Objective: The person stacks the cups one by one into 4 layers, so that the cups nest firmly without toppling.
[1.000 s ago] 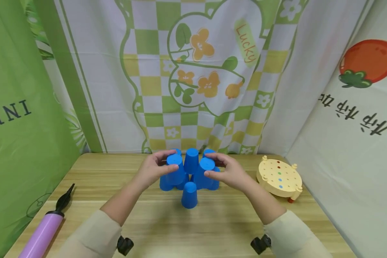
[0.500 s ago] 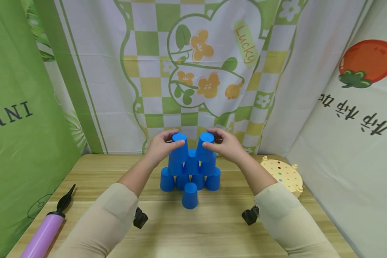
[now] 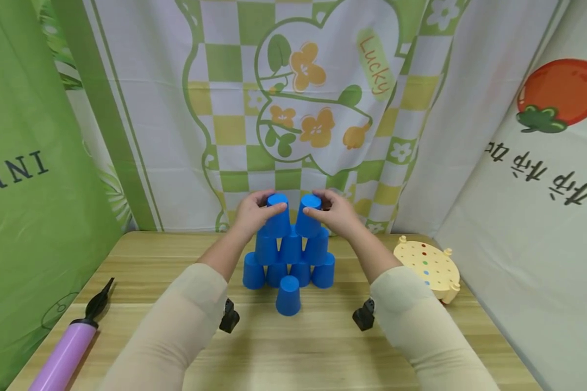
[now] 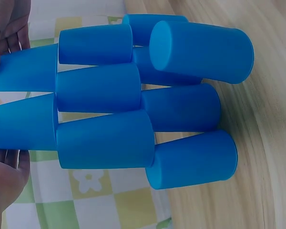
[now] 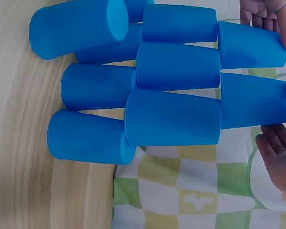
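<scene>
Upside-down blue cups form a tiered stack. Its bottom row (image 3: 276, 275) has several cups and its middle row (image 3: 291, 247) has three. Left hand (image 3: 250, 214) grips the left upper cup (image 3: 276, 220) between thumb and fingers. On the other side, the right hand (image 3: 341, 215) holds the right upper cup (image 3: 308, 220) the same way. Both upper cups are upside down, side by side with a small gap, their rims right at the middle row's tops in the left wrist view. A single blue cup (image 3: 288, 297) stands upside down in front of the stack.
A purple hand pump (image 3: 64, 355) with a black nozzle lies along the wooden table's (image 3: 293, 355) left side. A round cream-coloured pegged toy (image 3: 428, 266) sits at the right, partly behind the right sleeve. A patterned curtain (image 3: 225, 130) hangs behind the table.
Both hands have raised their cups from in front of the stack to above its middle row. Since half a second ago, the cups have moved slightly inward and away from me.
</scene>
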### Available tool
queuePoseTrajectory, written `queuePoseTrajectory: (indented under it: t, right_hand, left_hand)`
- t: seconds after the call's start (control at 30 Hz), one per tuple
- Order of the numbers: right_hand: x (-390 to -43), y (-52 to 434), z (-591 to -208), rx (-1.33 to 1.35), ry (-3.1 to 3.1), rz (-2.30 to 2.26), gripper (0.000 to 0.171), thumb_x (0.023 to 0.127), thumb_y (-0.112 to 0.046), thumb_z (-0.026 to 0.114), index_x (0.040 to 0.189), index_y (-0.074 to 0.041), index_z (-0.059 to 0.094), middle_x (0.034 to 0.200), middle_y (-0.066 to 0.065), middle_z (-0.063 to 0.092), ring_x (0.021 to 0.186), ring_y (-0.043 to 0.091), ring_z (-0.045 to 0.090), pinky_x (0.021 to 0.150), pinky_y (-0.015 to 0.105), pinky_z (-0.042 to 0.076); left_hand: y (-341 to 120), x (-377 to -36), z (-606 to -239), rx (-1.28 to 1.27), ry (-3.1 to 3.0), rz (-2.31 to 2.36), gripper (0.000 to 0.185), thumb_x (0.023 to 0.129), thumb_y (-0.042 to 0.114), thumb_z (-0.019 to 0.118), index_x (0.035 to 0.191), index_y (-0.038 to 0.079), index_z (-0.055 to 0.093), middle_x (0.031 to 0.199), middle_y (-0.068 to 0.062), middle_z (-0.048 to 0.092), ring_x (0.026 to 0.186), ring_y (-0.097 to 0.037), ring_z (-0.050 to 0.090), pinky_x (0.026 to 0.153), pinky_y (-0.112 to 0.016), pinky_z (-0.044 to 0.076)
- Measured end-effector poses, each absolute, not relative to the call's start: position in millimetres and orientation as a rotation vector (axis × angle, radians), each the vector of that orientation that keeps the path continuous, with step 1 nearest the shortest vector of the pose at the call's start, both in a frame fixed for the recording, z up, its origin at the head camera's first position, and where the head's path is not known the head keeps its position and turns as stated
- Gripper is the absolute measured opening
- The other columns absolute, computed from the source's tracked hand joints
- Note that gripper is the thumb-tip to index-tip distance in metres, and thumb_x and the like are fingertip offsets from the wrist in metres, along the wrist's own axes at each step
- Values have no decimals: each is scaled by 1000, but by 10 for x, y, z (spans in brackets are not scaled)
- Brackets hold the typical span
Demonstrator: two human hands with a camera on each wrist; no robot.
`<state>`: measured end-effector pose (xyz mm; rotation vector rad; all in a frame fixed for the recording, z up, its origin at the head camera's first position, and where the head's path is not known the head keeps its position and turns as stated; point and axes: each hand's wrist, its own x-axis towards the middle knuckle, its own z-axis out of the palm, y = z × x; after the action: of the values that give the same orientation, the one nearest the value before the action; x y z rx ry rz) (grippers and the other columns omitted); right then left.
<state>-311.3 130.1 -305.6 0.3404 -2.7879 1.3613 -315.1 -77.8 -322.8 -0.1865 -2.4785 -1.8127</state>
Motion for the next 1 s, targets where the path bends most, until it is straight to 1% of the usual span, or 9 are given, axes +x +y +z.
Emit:
queuePoseTrajectory:
  t: [0.2,0.63,1.0]
  right_hand:
    - [-3136,1288,-3090,339,-2781,1373,64,74,-47,60,128,-20,40,120,3,51,109,19,49,88,36,46]
    - [-3132,1263,-3136,355,-2774,1350,60,77,-44,59,128,-21,39,123,4,50,111,22,48,90,39,44]
    - [-3154,1285,-3160,368,-2790,1317,62,77,-47,56,131,-24,35,127,3,47,114,23,46,91,41,43]
  left_hand:
    - [-728,-3159,-3226,-217,-2488,-1783,61,72,43,65,125,19,45,129,-1,47,121,-20,42,98,-39,38]
    - [-693,-3151,-3245,-218,-2515,-1767,62,75,42,62,129,18,41,131,-2,44,122,-20,40,99,-39,36]
    - [-692,-3147,-3242,-204,-2524,-1770,63,74,43,62,128,20,41,131,-2,44,122,-21,40,99,-41,35]
